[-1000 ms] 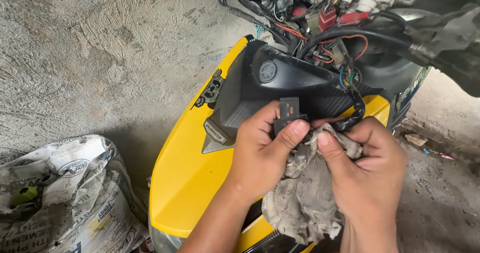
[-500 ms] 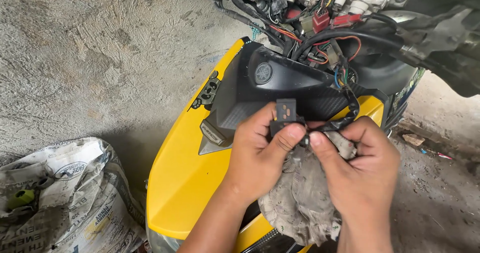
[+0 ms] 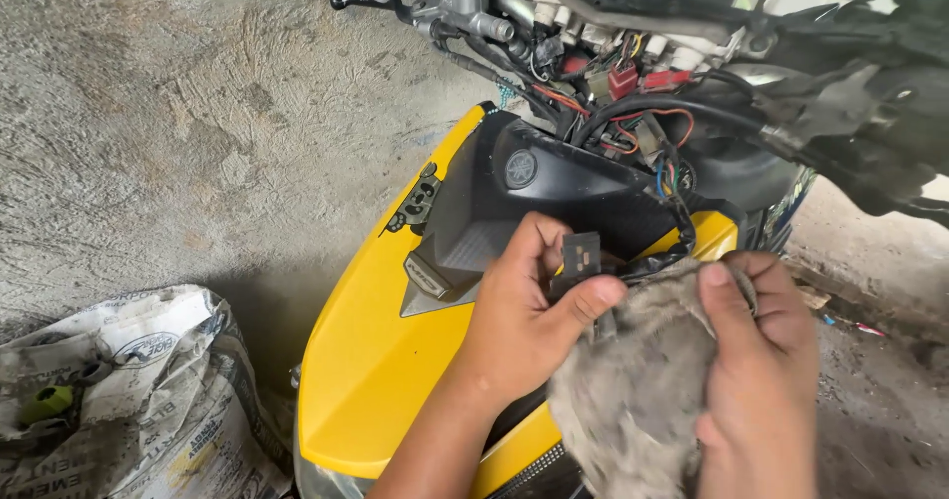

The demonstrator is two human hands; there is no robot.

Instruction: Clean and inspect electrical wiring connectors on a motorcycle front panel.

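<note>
While you look down through the head camera, your left hand (image 3: 519,326) has its grip clenched on a small black connector (image 3: 580,259), thumb across its lower face and fingers curled behind it. It sits just above the yellow panel (image 3: 386,361) of the scooter, in front of the black cover (image 3: 494,212), and a black cable (image 3: 672,247) runs from it up toward the exposed wiring (image 3: 633,94) under the handlebar.

Your right hand (image 3: 756,380) is closed on a grey rag (image 3: 633,390), thumb pressed on top and fingers wrapped around its right side. The rag touches the connector's underside and your left thumb.

As a judgement, the connector is light, stiff plastic and probably a little fragile at its pins and latch, so hold it by its flat sides as you do, not by the cable. The cable is flexible but tethered, so it gives little slack. The rag is soft, limp and easy to bunch; gripping it in a wad keeps it from slipping.

To the lower left a printed sack (image 3: 129,400) lies on the concrete floor (image 3: 178,133), well apart from your hands. A brake lever (image 3: 371,3) shows at the top.
</note>
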